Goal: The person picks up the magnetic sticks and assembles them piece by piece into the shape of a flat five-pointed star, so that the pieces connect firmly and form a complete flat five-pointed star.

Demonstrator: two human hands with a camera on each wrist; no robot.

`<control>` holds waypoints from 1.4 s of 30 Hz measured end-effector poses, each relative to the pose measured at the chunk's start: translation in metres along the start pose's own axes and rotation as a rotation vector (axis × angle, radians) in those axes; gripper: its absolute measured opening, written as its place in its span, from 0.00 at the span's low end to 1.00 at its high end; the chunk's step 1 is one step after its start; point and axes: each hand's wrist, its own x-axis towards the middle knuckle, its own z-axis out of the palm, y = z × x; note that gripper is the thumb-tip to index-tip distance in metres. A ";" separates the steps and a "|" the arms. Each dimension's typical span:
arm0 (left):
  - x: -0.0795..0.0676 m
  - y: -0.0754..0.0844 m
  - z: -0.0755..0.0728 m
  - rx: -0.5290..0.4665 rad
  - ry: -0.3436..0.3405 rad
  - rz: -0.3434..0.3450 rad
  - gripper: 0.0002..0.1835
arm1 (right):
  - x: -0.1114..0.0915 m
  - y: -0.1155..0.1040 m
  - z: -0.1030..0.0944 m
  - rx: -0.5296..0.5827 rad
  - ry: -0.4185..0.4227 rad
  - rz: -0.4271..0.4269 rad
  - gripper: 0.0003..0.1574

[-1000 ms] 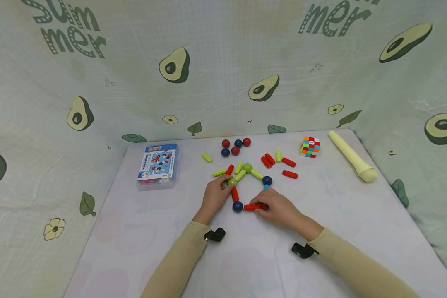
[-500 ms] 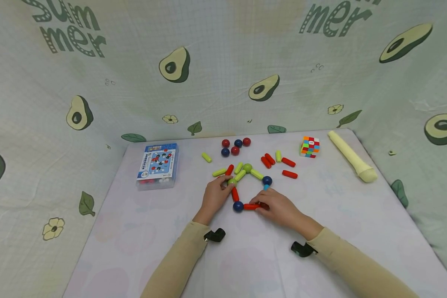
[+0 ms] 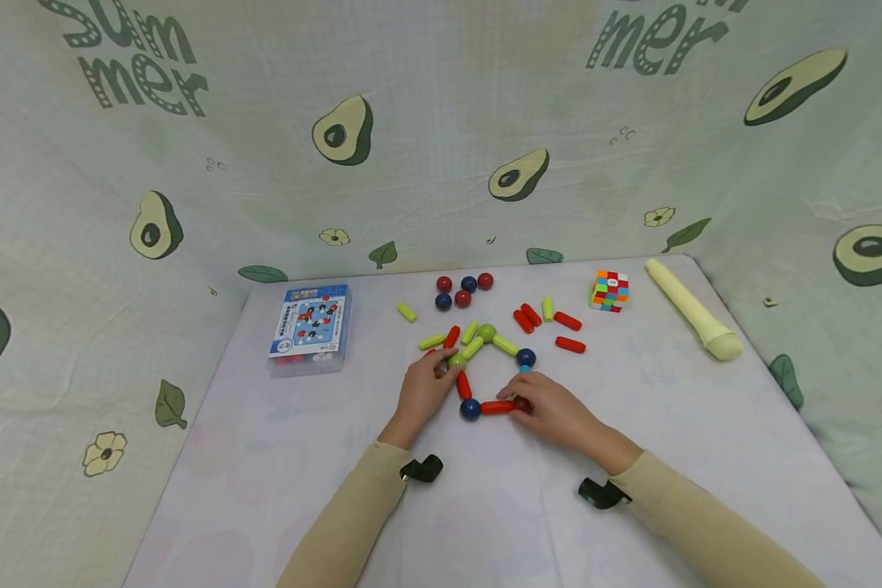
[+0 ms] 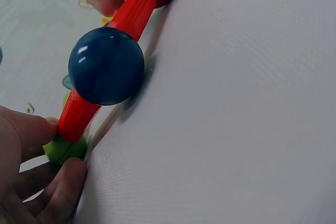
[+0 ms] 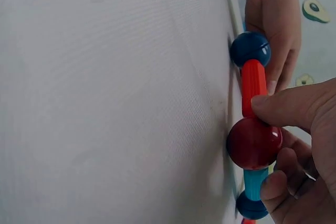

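Observation:
A ring of balls and short rods lies on the table in the head view. My left hand (image 3: 425,384) pinches its green ball (image 4: 65,150) between thumb and fingers. From there a red rod (image 3: 464,385) runs down to a dark blue ball (image 3: 470,409). A second red rod (image 3: 496,407) joins that blue ball to a dark red ball (image 5: 254,142). My right hand (image 3: 551,408) holds the red ball, its thumb reaching onto the rod's end. A light blue rod (image 5: 254,183) links the red ball to another blue ball (image 3: 525,358). Yellow-green rods (image 3: 506,346) and a green ball (image 3: 487,332) form the far side.
Loose red and blue balls (image 3: 463,299) lie behind the ring. Several loose red rods (image 3: 570,345) lie to its right, and more rods (image 3: 431,341) to its left. A boxed set (image 3: 309,330), a puzzle cube (image 3: 610,291) and a pale yellow tube (image 3: 694,310) stand farther out.
The gap between the front blue ball and the red rod in my right hand has closed; they now meet. My right fingers have shifted slightly, showing more of the red ball. My left hand stays put.

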 end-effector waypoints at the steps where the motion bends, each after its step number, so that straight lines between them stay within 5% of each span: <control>1: 0.000 -0.001 0.000 0.001 -0.001 0.001 0.21 | -0.001 0.000 -0.001 0.012 0.006 0.013 0.17; 13: -0.006 -0.002 -0.002 -0.038 -0.020 0.002 0.19 | -0.016 0.009 -0.005 0.063 0.016 0.166 0.17; 17: -0.007 -0.002 -0.003 -0.042 -0.018 0.008 0.18 | -0.013 0.012 -0.008 0.142 0.041 0.194 0.14; 21: -0.007 -0.001 -0.004 -0.039 -0.020 0.021 0.19 | -0.004 0.024 -0.011 0.199 0.131 0.310 0.20; 25: -0.007 0.000 -0.004 -0.025 -0.021 0.026 0.18 | 0.005 0.037 -0.012 0.234 0.131 0.378 0.25; 42: -0.007 0.001 -0.008 -0.031 -0.008 -0.022 0.17 | 0.018 0.041 -0.011 0.295 0.056 0.360 0.21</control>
